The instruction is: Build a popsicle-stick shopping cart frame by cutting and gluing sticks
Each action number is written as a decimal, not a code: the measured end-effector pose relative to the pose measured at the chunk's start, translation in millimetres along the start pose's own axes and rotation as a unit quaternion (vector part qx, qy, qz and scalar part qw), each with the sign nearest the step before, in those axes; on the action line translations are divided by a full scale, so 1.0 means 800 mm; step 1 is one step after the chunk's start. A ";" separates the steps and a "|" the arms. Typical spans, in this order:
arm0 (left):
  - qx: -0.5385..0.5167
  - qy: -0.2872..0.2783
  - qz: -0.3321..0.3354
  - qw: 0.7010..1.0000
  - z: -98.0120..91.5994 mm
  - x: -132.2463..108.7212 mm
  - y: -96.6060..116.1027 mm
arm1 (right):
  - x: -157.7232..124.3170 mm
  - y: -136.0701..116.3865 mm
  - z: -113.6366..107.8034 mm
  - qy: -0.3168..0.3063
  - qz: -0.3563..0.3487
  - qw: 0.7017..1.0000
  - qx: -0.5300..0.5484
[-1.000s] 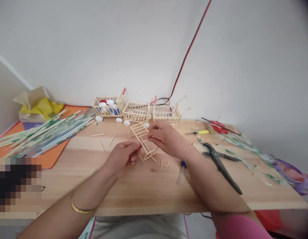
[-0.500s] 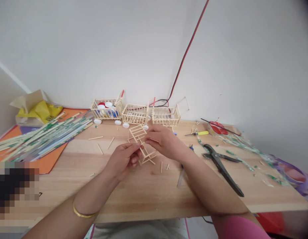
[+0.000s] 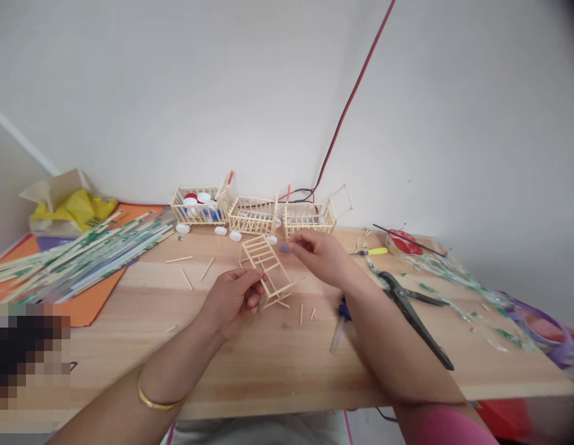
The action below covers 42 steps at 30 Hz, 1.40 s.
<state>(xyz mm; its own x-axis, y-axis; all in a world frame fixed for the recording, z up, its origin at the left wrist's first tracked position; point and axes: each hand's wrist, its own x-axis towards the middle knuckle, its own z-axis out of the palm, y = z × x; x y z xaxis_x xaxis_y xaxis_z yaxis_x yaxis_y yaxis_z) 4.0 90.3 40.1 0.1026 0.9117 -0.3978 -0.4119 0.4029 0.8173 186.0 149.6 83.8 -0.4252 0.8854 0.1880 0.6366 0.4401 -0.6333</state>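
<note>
A small open frame of thin wooden sticks (image 3: 269, 267) stands tilted over the middle of the table. My left hand (image 3: 238, 296) pinches its left side between thumb and fingers. To the right of the frame, my right hand (image 3: 317, 253) is raised with its fingers bent together, apart from the frame; whether it holds anything is too small to tell. Behind the hands are three stick carts: one with white wheels and coloured caps inside (image 3: 201, 207), a middle one (image 3: 252, 216), and one on the right (image 3: 309, 216). Short cut sticks (image 3: 206, 269) lie around.
Long sticks in wrappers (image 3: 92, 253) lie on an orange sheet at the left. At the right are black-handled pliers (image 3: 414, 315), a yellow-handled tool (image 3: 377, 251), a red bowl (image 3: 404, 242) and torn wrappers. A blue-topped glue tool (image 3: 343, 309) lies by my right forearm.
My right hand has let go of the stick frame and moved to the right and slightly away from it. My left hand still holds the frame in nearly the same place.
</note>
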 end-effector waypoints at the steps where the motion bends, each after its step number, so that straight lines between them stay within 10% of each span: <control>1: 0.001 0.001 0.000 1.000 0.000 0.000 0.000 | 0.001 0.002 -0.001 -0.016 0.034 0.999 0.008; 13: -0.021 -0.013 -0.003 1.000 -0.001 0.001 -0.003 | 0.011 0.013 0.020 -0.197 0.118 0.950 0.211; 42: -0.062 0.013 0.022 0.998 0.005 -0.001 -0.007 | 0.017 0.024 0.037 -0.209 0.197 0.866 0.409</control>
<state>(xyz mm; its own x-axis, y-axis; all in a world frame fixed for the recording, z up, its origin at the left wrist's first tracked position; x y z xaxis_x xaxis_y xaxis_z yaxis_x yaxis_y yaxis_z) 10.1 87.4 37.9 0.0596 0.9254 -0.3742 -0.5237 0.3482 0.7775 173.4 165.3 51.8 -0.5826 0.7363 -0.3441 0.1897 -0.2886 -0.9385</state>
